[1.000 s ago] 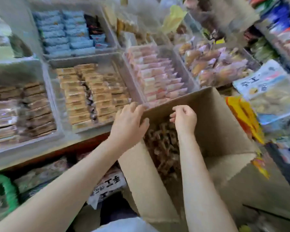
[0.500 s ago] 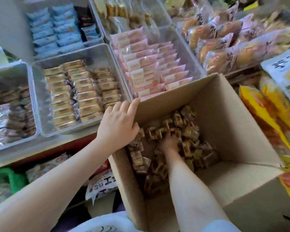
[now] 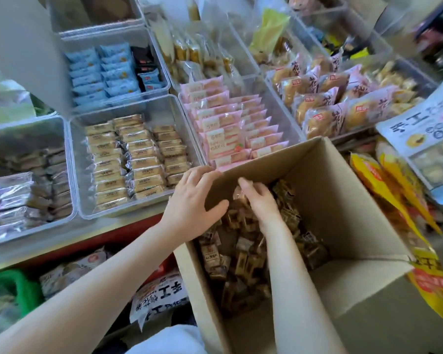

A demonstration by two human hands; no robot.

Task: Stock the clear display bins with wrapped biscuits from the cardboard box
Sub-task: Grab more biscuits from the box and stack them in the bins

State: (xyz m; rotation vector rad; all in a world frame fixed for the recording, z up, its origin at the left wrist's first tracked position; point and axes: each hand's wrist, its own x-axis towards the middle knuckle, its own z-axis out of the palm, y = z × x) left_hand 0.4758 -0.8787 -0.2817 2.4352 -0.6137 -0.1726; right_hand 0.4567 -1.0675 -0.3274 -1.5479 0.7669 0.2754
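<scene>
Both forearms bare, no sleeves, left hand (image 3: 192, 200) & right hand (image 3: 260, 199) w/o gloves, no rings/watch visible

Pretty clearly a small snack shop: rows of clear display bins (image 3: 136, 159) on a counter (image 3: 62, 247), each sorted with one kind of wrapped biscuits (image 3: 131, 154), pink packets (image 3: 228, 129), bagged buns (image 3: 325, 108), plus more stock bags (image 3: 159, 300) shoved underneath.

cardboard box (image 3: 348, 226) before clear bins (image 3: 161, 108) (biscuits (image 3: 243, 254) inside the box)
</scene>
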